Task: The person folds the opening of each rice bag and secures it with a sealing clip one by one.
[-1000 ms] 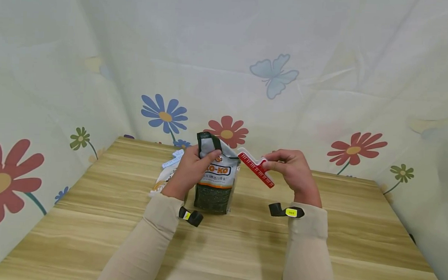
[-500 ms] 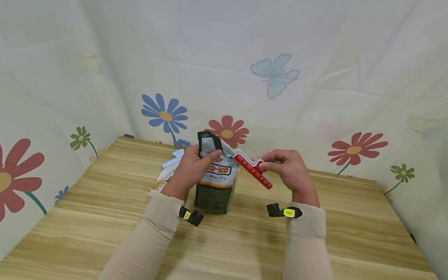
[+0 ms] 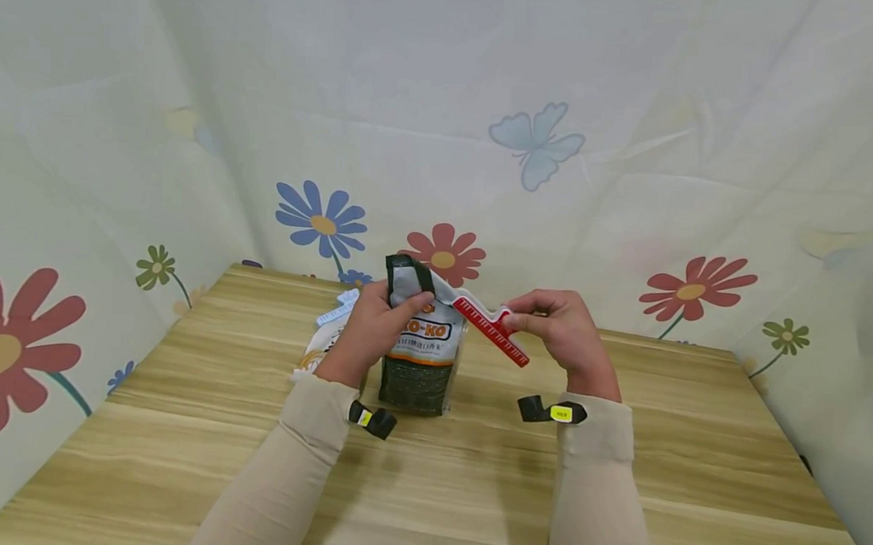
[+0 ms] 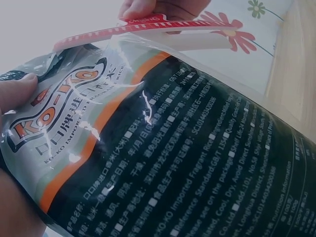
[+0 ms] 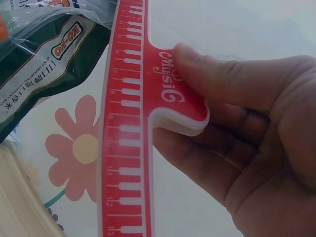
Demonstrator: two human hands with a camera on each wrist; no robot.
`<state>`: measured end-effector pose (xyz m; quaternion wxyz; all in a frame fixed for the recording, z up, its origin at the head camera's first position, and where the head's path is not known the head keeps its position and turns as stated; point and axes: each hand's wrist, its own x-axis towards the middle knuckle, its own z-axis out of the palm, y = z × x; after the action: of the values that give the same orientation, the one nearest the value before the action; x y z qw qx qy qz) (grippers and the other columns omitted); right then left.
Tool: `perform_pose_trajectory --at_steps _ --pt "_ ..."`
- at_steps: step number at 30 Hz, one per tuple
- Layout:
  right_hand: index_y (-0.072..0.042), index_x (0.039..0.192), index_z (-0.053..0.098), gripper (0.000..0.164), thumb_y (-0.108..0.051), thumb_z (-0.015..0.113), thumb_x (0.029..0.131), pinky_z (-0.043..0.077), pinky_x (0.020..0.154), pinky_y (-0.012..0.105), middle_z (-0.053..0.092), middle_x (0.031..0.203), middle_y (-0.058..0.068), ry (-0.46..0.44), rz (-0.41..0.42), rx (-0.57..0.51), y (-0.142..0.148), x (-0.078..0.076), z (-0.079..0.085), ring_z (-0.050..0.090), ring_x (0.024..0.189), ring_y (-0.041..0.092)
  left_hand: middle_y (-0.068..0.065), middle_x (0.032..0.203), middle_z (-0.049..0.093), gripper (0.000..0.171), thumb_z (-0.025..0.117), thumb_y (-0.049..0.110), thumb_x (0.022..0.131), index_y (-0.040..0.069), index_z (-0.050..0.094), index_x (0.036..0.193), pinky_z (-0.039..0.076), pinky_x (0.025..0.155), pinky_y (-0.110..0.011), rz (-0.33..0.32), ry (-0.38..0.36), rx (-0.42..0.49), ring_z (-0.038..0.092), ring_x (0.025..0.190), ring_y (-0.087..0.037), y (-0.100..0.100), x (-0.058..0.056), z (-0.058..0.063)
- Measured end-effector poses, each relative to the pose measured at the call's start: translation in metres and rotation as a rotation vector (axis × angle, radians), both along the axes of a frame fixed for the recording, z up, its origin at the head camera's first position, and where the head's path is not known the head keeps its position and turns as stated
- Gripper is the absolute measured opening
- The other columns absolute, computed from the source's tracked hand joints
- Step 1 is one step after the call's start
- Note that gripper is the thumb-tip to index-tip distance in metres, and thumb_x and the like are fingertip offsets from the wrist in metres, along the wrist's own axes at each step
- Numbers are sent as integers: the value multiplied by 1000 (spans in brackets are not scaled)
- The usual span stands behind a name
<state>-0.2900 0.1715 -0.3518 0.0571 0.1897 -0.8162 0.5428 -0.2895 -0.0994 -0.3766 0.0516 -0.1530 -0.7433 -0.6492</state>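
Note:
A green and silver KO-KO rice bag (image 3: pixel 418 384) stands upright on the table, its top folded over. My left hand (image 3: pixel 371 330) grips the folded top, with the thumb across the front. My right hand (image 3: pixel 563 331) pinches the handle of a red and white sealing clip (image 3: pixel 494 332), thumb on the red face. Piano keys and numbers are printed along the clip (image 5: pixel 126 123). Slanting down to the right, the clip has its upper end at the right edge of the fold. In the left wrist view the clip overlaps the bag's top edge (image 4: pixel 118 42).
Behind my left hand lies a white printed bag (image 3: pixel 320 353), partly hidden, with a light blue clip (image 3: pixel 336 311) at its top. The wooden table (image 3: pixel 689 474) ends at a cloth backdrop (image 3: pixel 413 103) with flowers and a butterfly.
My right hand has moved slightly left with the clip, bringing its upper end onto the bag's folded edge. The left hand and the bag have stayed nearly still.

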Motion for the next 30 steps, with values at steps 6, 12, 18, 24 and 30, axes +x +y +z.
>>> perform_pose_trajectory --at_steps 6,12,18,24,30 --pt "1 98 75 20 -12 76 83 54 71 30 72 86 -2 4 -9 6 -1 0 0 65 82 19 -15 101 71 32 67 34 91 7 66 108 56 80 -36 -2 5 9 69 87 -20 0 0 -1" --pt "0 98 75 19 -12 77 83 53 70 29 72 88 0 10 -13 4 -3 0 -1 64 83 20 -14 100 71 34 69 36 90 7 67 107 55 80 -36 15 -31 -1 68 87 -20 0 0 -1" --pt "0 97 75 19 -12 76 83 54 71 30 72 87 0 38 -1 7 -5 0 -1 65 82 19 -14 99 72 36 69 38 89 7 67 106 55 78 -35 21 -57 -2 69 85 -20 -1 -1 0" --pt "1 97 75 18 -11 76 83 54 71 28 73 88 1 59 6 1 -6 0 0 65 81 18 -15 97 72 34 69 36 90 5 68 104 56 77 -35 0 -54 13 70 83 -20 0 -1 0" --pt "1 97 75 19 -11 76 83 54 71 28 72 88 -2 62 8 -4 -8 0 0 64 83 18 -15 96 72 35 69 37 89 4 68 103 56 76 -34 -17 -60 23 70 83 -19 -1 -1 -1"
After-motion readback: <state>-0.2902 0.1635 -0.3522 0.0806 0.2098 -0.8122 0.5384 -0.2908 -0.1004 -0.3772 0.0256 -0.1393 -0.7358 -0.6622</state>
